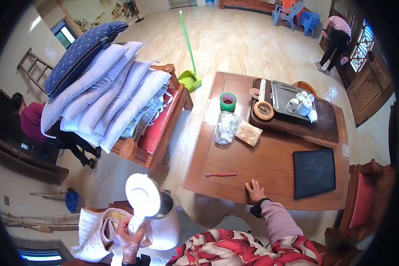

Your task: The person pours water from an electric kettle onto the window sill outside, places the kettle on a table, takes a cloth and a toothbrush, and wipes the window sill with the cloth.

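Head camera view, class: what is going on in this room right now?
The person wearing the camera grips a white electric kettle by its handle with the left hand, its lid flipped open. Their right hand rests flat on the edge of a wooden table, near a pink toothbrush. On the table sit a black pad, a green tape roll and a tea tray with cups. Another person bends by the far door; one more sits at left.
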A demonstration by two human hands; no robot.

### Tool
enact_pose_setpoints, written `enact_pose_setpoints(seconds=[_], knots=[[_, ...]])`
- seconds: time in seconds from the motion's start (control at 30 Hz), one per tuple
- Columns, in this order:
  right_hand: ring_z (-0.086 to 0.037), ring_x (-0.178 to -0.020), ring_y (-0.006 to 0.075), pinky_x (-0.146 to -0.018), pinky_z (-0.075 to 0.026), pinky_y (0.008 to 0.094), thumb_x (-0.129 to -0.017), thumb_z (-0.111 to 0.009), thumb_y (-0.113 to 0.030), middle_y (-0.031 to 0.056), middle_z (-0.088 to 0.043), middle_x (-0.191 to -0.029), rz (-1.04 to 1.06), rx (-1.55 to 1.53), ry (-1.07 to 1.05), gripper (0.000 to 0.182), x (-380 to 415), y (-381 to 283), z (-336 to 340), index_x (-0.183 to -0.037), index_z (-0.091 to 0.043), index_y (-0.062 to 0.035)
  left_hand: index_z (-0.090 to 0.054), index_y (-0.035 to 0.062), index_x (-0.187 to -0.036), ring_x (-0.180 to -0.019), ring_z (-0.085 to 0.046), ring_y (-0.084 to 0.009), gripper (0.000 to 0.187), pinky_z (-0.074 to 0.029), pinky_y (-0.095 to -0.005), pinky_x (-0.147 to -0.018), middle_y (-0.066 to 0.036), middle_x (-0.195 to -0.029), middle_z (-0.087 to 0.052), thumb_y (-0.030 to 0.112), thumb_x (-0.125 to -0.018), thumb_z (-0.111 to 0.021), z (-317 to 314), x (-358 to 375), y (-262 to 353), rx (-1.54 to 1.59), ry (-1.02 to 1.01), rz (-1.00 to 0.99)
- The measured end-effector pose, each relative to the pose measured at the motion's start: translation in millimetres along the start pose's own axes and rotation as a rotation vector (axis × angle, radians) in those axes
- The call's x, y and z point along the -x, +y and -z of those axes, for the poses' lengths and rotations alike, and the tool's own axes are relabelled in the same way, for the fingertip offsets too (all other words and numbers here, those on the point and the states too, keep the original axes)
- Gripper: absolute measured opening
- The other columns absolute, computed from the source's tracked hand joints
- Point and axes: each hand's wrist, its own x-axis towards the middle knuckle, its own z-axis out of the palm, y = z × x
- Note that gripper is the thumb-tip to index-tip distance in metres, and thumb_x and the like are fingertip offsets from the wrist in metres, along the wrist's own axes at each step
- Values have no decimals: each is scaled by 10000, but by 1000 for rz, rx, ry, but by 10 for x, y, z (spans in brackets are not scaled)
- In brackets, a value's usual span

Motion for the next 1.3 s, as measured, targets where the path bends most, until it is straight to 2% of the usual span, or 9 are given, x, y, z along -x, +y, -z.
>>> enact_pose_setpoints(seconds=[0.07, 0.13, 0.4, 0.5, 0.63, 0.87, 1.07, 1.2, 1.3], knots=[[-297, -1320, 399, -957, -383, 573, -789, -541, -160, 217, -269, -1436, -105, -169, 100, 598, -50, -91, -8, -1357, -353, -145, -521, -16, -1041, -798, -625, -135, 426, -513, -262, -734, -87, -894, -630, -25, -648, -686, 143, -305, -47, 119, -91, 138], [-492, -1088, 434, -885, -461, 476, -734, -597, -142, 235, -406, -1296, -199, -207, 256, 565, -91, -185, -131, -1264, -423, -54, -503, 3, -1018, -770, -624, -125, 425, -515, -253, -695, -88, -876, -629, -30, -648, -711, 318, -637, -265, 96, -150, 165], [-618, -850, 380, -771, -503, 459, -765, -631, -266, 220, -638, -902, -120, -230, -12, 472, -172, -1206, -60, -1132, -555, 21, -468, -9, -970, -664, -593, -105, 399, -468, -236, -554, -95, -781, -619, -10, -641, -692, 919, -1646, -542, 112, -304, 177], [-607, -878, 397, -767, -497, 451, -826, -627, -312, 254, -624, -934, -74, -270, -150, 420, -217, -1768, 400, -1110, -581, -7, -470, -7, -962, -657, -591, -102, 383, -466, -240, -563, -92, -771, -624, 8, -647, -688, 888, -2068, -674, 184, -347, 110], [-604, -880, 388, -758, -500, 429, -857, -608, -285, 256, -599, -1003, 50, -307, 210, 407, -529, -2236, 790, -1133, -552, 8, -475, 13, -972, -709, -577, -74, 386, -458, -220, -603, -48, -810, -600, -9, -645, -680, 675, -2552, -588, 87, -434, 87], [-445, -1175, 389, -965, -394, 424, -882, -586, -341, 231, -427, -1295, 301, -378, 953, 534, -594, -3462, 3339, -1270, -472, 8, -530, 15, -935, -710, -578, -92, 325, -469, -253, -613, -57, -792, -613, 51, -654, -689, -199, -3552, 0, 36, -560, -195], [-402, -1245, 363, -1029, -287, 507, -888, -473, -526, 194, -411, -1334, 496, -227, 1019, 621, -1493, -3462, 4324, -1304, -473, -65, -561, 28, -955, -694, -608, -117, 349, -486, -267, -622, -67, -767, -628, 101, -639, -688, -1308, -4586, 631, -56, -740, -429], [-367, -1275, 368, -1041, -258, 528, -887, -450, -538, 196, -398, -1345, 268, -174, 958, 626, -2124, -3061, 4684, -1325, -458, -91, -585, 12, -948, -715, -663, -214, 354, -515, -316, -653, -122, -768, -647, 123, -631, -699, -1894, -5108, 1191, -48, -813, -381], [-342, -1280, 396, -1054, -230, 543, -902, -416, -543, 220, -387, -1342, 205, -330, 911, 645, -2451, -2782, 4932, -1329, -443, -60, -582, 2, -950, -710, -637, -162, 360, -506, -287, -653, -95, -778, -645, 91, -618, -690, -2286, -5520, 1537, -32, -845, -527]])
